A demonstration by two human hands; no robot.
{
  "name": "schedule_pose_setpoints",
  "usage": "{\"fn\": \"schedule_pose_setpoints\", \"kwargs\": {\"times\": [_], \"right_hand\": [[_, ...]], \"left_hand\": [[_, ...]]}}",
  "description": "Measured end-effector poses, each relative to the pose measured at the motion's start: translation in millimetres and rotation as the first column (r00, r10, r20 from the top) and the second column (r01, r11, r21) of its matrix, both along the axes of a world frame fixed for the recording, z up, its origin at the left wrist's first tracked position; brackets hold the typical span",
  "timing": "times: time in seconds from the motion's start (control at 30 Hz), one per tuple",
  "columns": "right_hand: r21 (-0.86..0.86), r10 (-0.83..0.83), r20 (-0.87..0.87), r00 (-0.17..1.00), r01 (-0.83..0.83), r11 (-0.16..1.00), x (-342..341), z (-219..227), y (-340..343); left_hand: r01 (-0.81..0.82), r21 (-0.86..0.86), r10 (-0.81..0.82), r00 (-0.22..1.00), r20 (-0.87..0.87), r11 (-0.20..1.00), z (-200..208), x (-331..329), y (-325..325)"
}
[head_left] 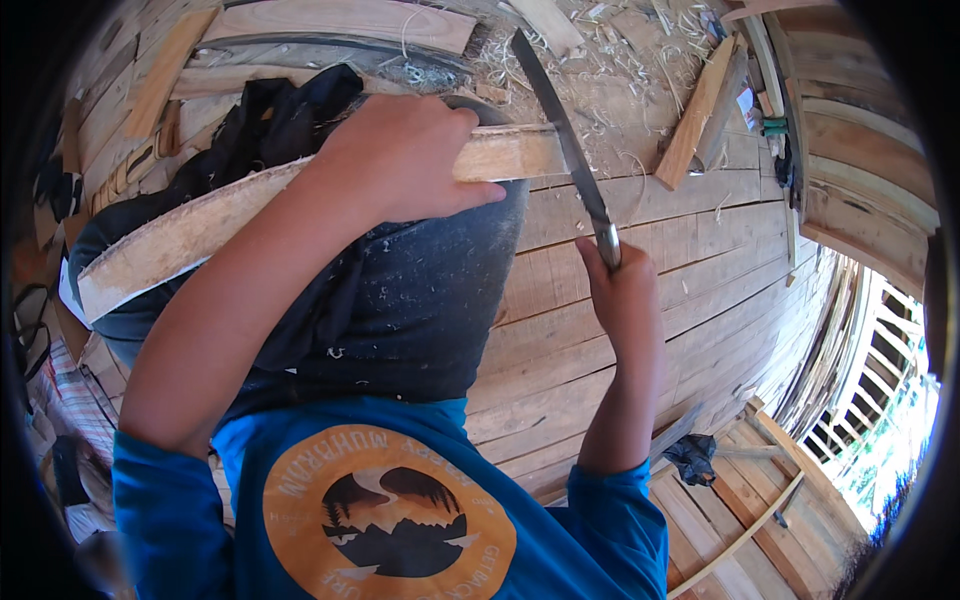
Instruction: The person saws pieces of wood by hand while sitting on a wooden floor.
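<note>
A long, pale, slightly curved strip of wood (pixel 200 225) lies across my thighs, its rough edge on the far side. My left hand (pixel 420 155) is closed over it near its right end, thumb stretched along the near side. In my right hand (pixel 625 285) is a machete (pixel 560 115), gripped at the handle, most of which the fingers hide. The narrow dark blade points up and away, crossing the strip's right end. Whether the edge touches the wood or sits just beyond it, I cannot tell.
Curled shavings (pixel 640 60) litter the plank floor (pixel 650 235) ahead. Loose boards (pixel 700 110) lie at the far right, and a wide plank (pixel 340 22) at the far left. A dark cloth (pixel 260 120) is bunched beside the strip. A black plastic bag (pixel 692 458) sits at lower right.
</note>
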State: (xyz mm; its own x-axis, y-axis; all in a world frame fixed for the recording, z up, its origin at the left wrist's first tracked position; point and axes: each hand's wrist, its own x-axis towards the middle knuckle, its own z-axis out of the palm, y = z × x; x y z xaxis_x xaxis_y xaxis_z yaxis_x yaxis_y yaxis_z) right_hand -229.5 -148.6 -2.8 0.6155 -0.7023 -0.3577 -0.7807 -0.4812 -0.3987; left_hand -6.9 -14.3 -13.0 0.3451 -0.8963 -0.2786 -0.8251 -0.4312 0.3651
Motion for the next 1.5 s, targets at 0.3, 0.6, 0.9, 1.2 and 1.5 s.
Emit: {"fn": "schedule_pose_setpoints", "kwargs": {"times": [0.3, 0.6, 0.9, 1.2, 1.5], "right_hand": [[0.064, -0.057, -0.033, 0.998, 0.059, 0.996, -14, 3, 5], [0.048, -0.107, -0.101, 0.989, 0.112, 0.992, -48, 22, 13], [0.029, 0.041, 0.005, 0.999, -0.041, 0.999, 43, -10, -6], [0.054, -0.090, -0.074, 0.993, 0.094, 0.994, -49, 15, 12], [0.043, -0.070, -0.050, 0.996, 0.072, 0.996, -26, 11, 11]], "left_hand": [[-0.016, 0.020, 0.015, 0.999, 0.040, 1.000, -1, -2, -2], [-0.050, -0.076, 0.051, 0.999, 0.018, 0.996, -8, -2, 2], [-0.027, -0.005, 0.027, 1.000, -0.007, 1.000, -1, 0, 1], [-0.049, 0.046, 0.050, 0.999, -0.008, 0.998, -6, 2, -1], [-0.032, -0.059, 0.032, 0.999, 0.003, 0.998, -8, 3, 3]]}}
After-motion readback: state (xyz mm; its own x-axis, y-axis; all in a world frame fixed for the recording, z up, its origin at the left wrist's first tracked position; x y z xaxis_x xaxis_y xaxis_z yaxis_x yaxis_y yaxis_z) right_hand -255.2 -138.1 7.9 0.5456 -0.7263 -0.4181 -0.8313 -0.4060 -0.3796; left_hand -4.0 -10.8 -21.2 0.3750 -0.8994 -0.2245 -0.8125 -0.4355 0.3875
